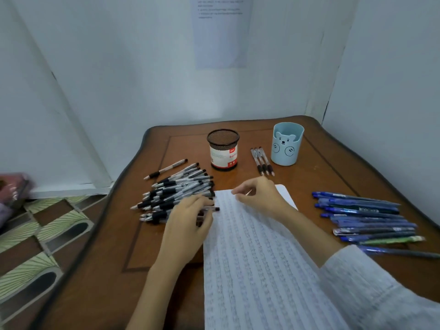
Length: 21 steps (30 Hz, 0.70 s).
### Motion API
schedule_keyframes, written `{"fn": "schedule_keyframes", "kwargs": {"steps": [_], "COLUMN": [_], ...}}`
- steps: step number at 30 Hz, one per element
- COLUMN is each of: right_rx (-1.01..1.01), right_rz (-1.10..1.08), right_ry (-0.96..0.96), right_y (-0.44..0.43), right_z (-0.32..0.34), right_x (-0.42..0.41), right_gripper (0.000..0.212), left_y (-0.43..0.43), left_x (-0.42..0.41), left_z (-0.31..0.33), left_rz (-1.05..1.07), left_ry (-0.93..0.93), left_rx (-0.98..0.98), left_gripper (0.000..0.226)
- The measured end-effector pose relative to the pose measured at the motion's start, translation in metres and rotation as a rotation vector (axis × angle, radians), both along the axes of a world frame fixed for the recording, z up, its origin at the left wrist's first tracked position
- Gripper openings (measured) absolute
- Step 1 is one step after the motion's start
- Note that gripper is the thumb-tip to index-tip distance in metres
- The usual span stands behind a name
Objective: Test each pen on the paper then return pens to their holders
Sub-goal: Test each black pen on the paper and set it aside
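Pens in the black heap point(176, 194) lie at the left edge of the paper point(257, 258), most with their long axes running left to right, tips toward the left and a little near, clicker ends toward the sheet. My left hand point(190, 217) sits right on the near right corner of that heap, fingers curled down over one pen point(209, 209) whose dark end pokes out to the right, just over the paper's edge. I judge that I have it pinched, though my knuckles hide the contact itself. My right hand point(259, 196) rests on the far end of the paper, fingers loosely closed round something thin; a pale tip shows between them, likely a pen point, but I cannot tell for sure.

So the left hand is much the nearer to the heap, and lifting along that left-right axis should free the pen without dragging its neighbours.

Three pens point(262, 161) lie side by side between the mesh holder point(223, 151) and the bear holder point(287, 145), both at the far side of the table point(133, 246). Blue pens point(366, 217) are spread to the right of the paper, well apart from my hands. Both holders look empty from here, so I reckon returning has hardly begun.
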State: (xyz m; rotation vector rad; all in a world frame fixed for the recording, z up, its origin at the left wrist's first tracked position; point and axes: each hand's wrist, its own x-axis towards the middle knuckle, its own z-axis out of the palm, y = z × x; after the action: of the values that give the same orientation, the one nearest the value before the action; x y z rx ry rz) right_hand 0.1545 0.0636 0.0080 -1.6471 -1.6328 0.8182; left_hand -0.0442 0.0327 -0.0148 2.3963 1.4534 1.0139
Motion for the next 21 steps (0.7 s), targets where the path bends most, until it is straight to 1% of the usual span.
{"fn": "schedule_keyframes", "kwargs": {"steps": [2, 4, 6, 9, 11, 14, 17, 19, 21], "right_rx": [-0.001, -0.028, -0.05, 0.004, 0.026, 0.033, 0.097, 0.139, 0.165], "right_rz": [0.049, 0.115, 0.136, 0.103, 0.118, 0.156, 0.107, 0.0, -0.103], "right_ry": [0.035, 0.006, -0.068, -0.19, -0.201, -0.052, 0.122, 0.306, 0.557], "right_y": [-0.005, -0.009, -0.01, -0.011, -0.013, -0.019, -0.021, -0.019, -0.017], "right_z": [-0.003, -0.004, -0.008, -0.013, -0.012, -0.002, 0.008, 0.016, 0.024], "right_x": [-0.013, -0.024, -0.033, -0.04, -0.04, -0.031, -0.015, -0.004, 0.007], "right_gripper": [0.007, 0.014, 0.021, 0.016, 0.011, 0.004, 0.006, 0.008, 0.011], "left_y": [-0.006, -0.011, -0.013, -0.013, -0.013, -0.012, -0.011, -0.011, -0.009], "left_x": [-0.016, -0.025, -0.027, -0.024, -0.022, -0.024, -0.021, -0.017, -0.01], "left_z": [-0.005, -0.008, -0.01, -0.012, -0.014, -0.014, -0.014, -0.01, -0.007], "left_rz": [0.052, 0.092, 0.11, 0.095, 0.072, 0.056, 0.054, 0.041, 0.022], "left_ry": [-0.063, -0.136, -0.198, -0.171, -0.123, -0.13, -0.202, -0.233, -0.225], "left_rx": [0.025, 0.011, -0.025, -0.052, -0.03, 0.01, -0.007, -0.017, -0.008], "left_gripper": [0.021, 0.024, 0.025, 0.024, 0.023, 0.021, 0.023, 0.022, 0.021]}}
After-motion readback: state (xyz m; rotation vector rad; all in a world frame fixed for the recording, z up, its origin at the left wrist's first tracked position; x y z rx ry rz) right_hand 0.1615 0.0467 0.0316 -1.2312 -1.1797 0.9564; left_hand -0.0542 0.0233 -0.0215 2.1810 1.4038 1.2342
